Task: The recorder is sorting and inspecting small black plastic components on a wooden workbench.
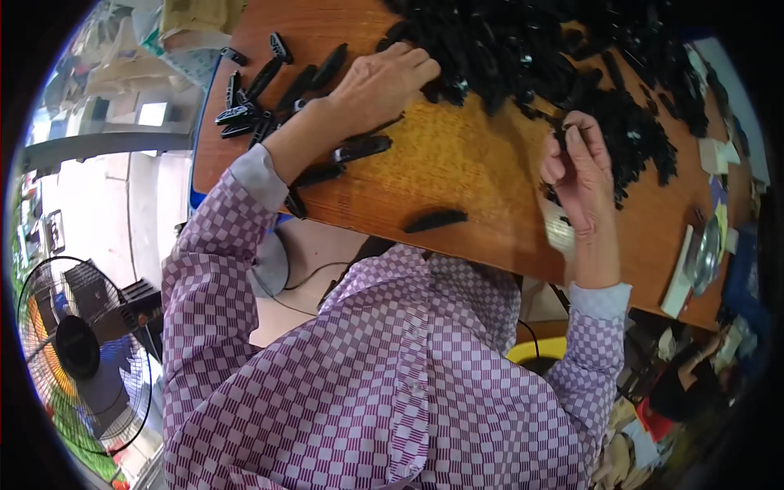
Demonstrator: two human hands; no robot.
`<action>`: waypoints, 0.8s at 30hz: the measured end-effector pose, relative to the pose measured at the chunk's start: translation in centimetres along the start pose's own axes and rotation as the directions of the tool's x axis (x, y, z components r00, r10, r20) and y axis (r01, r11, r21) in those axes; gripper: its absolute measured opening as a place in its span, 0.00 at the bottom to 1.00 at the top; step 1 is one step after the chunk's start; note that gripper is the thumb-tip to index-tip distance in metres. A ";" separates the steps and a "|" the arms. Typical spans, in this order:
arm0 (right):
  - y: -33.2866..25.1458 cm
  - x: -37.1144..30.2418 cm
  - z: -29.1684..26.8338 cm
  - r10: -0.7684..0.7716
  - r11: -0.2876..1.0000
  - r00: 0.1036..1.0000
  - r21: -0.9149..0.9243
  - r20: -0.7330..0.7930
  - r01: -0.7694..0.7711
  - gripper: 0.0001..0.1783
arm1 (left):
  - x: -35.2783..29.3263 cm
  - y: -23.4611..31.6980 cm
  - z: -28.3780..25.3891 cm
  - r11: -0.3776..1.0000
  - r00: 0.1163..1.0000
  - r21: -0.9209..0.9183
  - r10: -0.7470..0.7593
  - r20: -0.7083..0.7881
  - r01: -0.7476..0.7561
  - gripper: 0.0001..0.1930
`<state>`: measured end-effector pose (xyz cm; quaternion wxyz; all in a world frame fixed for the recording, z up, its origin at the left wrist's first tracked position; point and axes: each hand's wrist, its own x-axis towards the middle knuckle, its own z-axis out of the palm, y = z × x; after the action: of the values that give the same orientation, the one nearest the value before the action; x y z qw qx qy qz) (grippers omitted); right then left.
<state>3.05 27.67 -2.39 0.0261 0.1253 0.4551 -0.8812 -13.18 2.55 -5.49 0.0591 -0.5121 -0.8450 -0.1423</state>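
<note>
A large heap of small black plastic pieces covers the far side of the wooden table. My left hand is at the heap's left edge, its fingers curled together; the fingertips and anything in them are hidden. On the right, my right hand is raised beside the heap with thumb and fingers pinched on a small dark piece, mostly covered by the fingers. Long black plastic parts lie scattered around my left forearm, some showing slotted sides. One black elongated part lies alone by the near edge.
A black fan stands at the lower left. On the table's right side lie a white strip and a clear, shiny object. A yellow container is below the table, and another person shows at the lower right.
</note>
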 end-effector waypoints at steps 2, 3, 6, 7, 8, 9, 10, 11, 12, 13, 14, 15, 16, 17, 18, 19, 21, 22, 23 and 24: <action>0.4 -1.1 0.2 0.011 0.993 0.998 0.116 0.064 -0.018 0.07 | 0.4 -0.4 0.2 1.000 1.000 -0.003 0.006 0.005 -0.006 0.10; 0.6 -1.7 0.3 0.005 0.995 0.998 0.103 0.057 -0.011 0.07 | 0.5 -0.7 0.2 1.000 1.000 0.011 -0.005 0.028 0.005 0.09; 0.9 -3.0 0.6 0.030 0.987 1.000 0.156 0.009 -0.031 0.08 | -0.3 -0.5 0.0 1.000 0.998 -0.023 -0.017 -0.060 0.016 0.11; 1.0 -3.4 0.8 0.024 0.989 1.000 0.148 0.005 -0.025 0.08 | -0.7 -0.1 -0.4 0.990 0.994 -0.105 -0.100 -0.041 0.095 0.11; 0.9 -3.8 1.1 0.037 0.992 0.999 0.118 0.016 -0.038 0.08 | -1.1 0.4 -0.8 0.990 0.994 -0.106 -0.100 -0.051 0.094 0.11; 1.0 -4.1 1.3 0.050 0.995 0.998 0.088 0.025 -0.052 0.09 | -1.5 1.1 -1.1 0.885 0.965 -0.402 -0.262 -0.013 0.235 0.11; 1.1 -4.4 1.4 0.057 0.995 0.998 0.079 0.031 -0.059 0.08 | -2.0 1.8 -1.5 0.676 0.915 -0.651 -0.396 0.074 0.345 0.10; 1.2 -4.8 2.0 0.054 0.996 0.998 0.071 0.033 -0.056 0.08 | -2.6 2.7 -1.8 0.676 0.916 -0.654 -0.396 0.066 0.340 0.10; 1.4 -5.0 2.8 0.053 0.999 0.999 0.004 0.000 -0.053 0.08 | -3.2 3.9 -2.1 0.248 0.893 -0.923 -0.415 0.174 0.295 0.11; 1.7 -5.1 3.6 0.049 0.997 0.998 -0.062 -0.032 -0.051 0.08 | -3.6 4.8 -2.3 -0.248 0.885 -0.950 -0.376 0.276 0.191 0.11; 2.1 -5.2 4.5 0.035 0.992 0.999 -0.118 -0.041 -0.040 0.07 | -4.3 5.4 -2.1 -0.354 0.903 -0.921 -0.324 0.283 0.162 0.12; 2.7 -5.3 5.4 0.037 0.992 0.999 -0.123 -0.036 -0.041 0.07 | -4.5 6.4 -1.8 -0.373 0.889 -0.917 -0.358 0.285 0.143 0.13; 3.3 -5.3 6.2 -0.010 0.984 0.996 -0.176 -0.084 -0.005 0.07 | -4.9 7.0 -1.4 -0.390 0.890 -0.908 -0.345 0.297 0.152 0.13; 3.7 -5.4 6.7 -0.064 0.973 0.989 -0.230 -0.135 0.031 0.07 | -5.1 7.6 -1.1 -0.408 0.894 -0.898 -0.325 0.309 0.162 0.13; 4.2 -5.3 6.9 -0.094 0.971 0.990 -0.228 -0.110 0.066 0.05 | -5.2 8.2 -1.0 -0.409 0.895 -0.898 -0.324 0.306 0.159 0.13; 4.8 -5.2 7.1 -0.096 0.970 0.989 -0.232 -0.111 0.068 0.05 | -5.4 8.9 -0.9 -0.468 0.908 -0.877 -0.315 0.278 0.107 0.14; 6.2 -5.0 7.6 -0.198 0.965 0.964 -0.208 -0.175 0.160 0.05 | -5.7 9.8 -0.9 -0.524 0.919 -0.850 -0.304 0.251 0.059 0.15; 6.6 -4.8 7.5 -0.206 0.972 0.967 -0.149 -0.149 0.184 0.04 | -5.8 10.2 -1.0 -0.537 0.919 -0.840 -0.289 0.268 0.076 0.16; 6.8 -4.7 7.8 -0.206 0.972 0.967 -0.148 -0.151 0.184 0.04 | -6.0 10.5 -1.0 -0.550 0.917 -0.830 -0.276 0.286 0.093 0.17; 7.1 -4.7 8.0 -0.210 0.973 0.965 -0.128 -0.158 0.191 0.04 | -6.1 10.9 -1.4 -0.530 0.929 -0.842 -0.255 0.268 0.098 0.18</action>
<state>7.15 16.70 -2.43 -0.0953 0.1517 0.5145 -0.8386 -0.78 1.71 -3.71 -0.3966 -0.1366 -0.3771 -0.8257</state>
